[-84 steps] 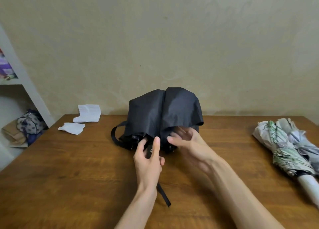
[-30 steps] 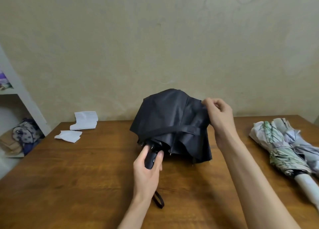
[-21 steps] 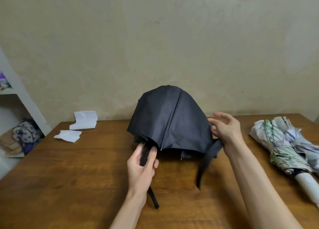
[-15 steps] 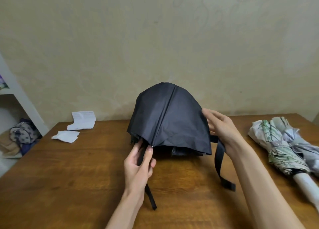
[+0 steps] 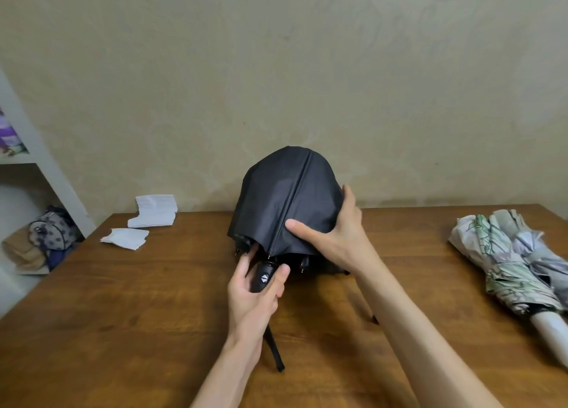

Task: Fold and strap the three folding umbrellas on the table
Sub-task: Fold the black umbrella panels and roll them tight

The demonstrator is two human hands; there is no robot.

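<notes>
A black folding umbrella (image 5: 285, 201) stands puffed out and loose at the middle of the wooden table (image 5: 123, 315), canopy pointing away from me. My left hand (image 5: 255, 287) grips its black handle (image 5: 262, 277), and the wrist loop hangs below that hand. My right hand (image 5: 335, 229) wraps the canopy's right side, thumb across the front and fingers round the far side. A white umbrella with green print (image 5: 504, 266) and a pale grey one (image 5: 541, 253) lie side by side at the right edge, both loosely gathered.
Folded white papers (image 5: 153, 213) and a smaller paper (image 5: 126, 238) lie at the table's back left. A white shelf unit (image 5: 37, 167) with a patterned bag (image 5: 50, 230) stands left of the table. A beige wall runs right behind it.
My right hand has let go of the dangling strap and closed round the canopy's right side. My left hand has shifted down onto the handle, which now shows. The canopy is turned slightly.
</notes>
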